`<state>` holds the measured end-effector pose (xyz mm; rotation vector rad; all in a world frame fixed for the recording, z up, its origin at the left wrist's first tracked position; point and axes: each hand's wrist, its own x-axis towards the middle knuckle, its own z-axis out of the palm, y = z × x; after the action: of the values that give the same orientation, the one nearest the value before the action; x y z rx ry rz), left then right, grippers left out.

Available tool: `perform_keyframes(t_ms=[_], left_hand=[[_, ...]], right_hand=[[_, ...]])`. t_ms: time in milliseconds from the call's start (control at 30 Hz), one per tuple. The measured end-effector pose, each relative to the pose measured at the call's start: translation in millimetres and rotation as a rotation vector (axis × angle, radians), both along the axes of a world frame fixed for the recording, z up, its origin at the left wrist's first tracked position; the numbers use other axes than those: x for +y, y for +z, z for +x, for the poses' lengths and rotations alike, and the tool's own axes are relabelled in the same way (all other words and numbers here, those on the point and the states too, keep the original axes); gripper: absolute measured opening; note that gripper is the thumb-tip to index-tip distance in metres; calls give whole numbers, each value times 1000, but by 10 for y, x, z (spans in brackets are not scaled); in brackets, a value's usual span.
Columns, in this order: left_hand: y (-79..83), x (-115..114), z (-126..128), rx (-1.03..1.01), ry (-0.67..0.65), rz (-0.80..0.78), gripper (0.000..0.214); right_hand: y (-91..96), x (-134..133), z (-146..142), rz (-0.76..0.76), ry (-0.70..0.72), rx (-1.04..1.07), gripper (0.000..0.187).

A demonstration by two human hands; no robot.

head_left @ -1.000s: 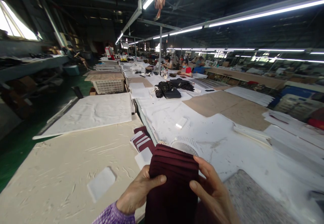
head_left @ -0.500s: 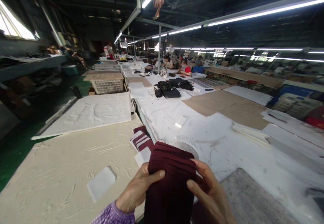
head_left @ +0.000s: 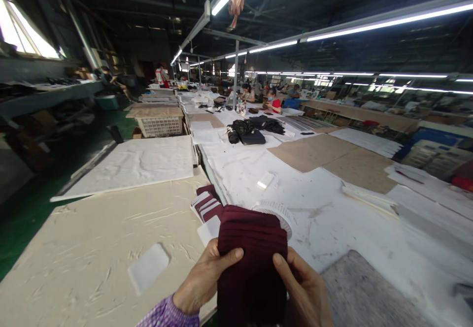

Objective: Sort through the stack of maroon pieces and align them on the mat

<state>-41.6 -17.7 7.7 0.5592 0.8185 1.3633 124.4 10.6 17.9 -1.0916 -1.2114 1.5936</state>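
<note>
Maroon cloth stack [head_left: 253, 263], its layers stepped along the top, is held between the person's hands in the near foreground: the left hand [head_left: 201, 278] grips its left side, thumb across the front, and the right hand [head_left: 308, 287] has its right edge between thumb and bent fingers. Just beyond are a maroon-and-white pile [head_left: 207, 206] on the cream-covered table [head_left: 111, 228] and a white ribbed guard [head_left: 283, 212]; farther off lie dark garments [head_left: 253, 131], then a person in red [head_left: 274, 104].
</note>
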Motion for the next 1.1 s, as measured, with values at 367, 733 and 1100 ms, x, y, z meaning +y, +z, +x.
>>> perform_keyframes(t_ms=[367, 733, 1100], left_hand=[[-31, -14, 7, -43, -12, 19, 29], [-29, -47, -134, 25, -87, 8, 26], [-72, -99, -227, 144, -193, 63, 26]], right_hand=[[-70, -18, -39, 150, -113, -73, 29], [15, -21, 26, 74, -34, -11, 47], [183, 39, 83, 27, 114, -4, 43]])
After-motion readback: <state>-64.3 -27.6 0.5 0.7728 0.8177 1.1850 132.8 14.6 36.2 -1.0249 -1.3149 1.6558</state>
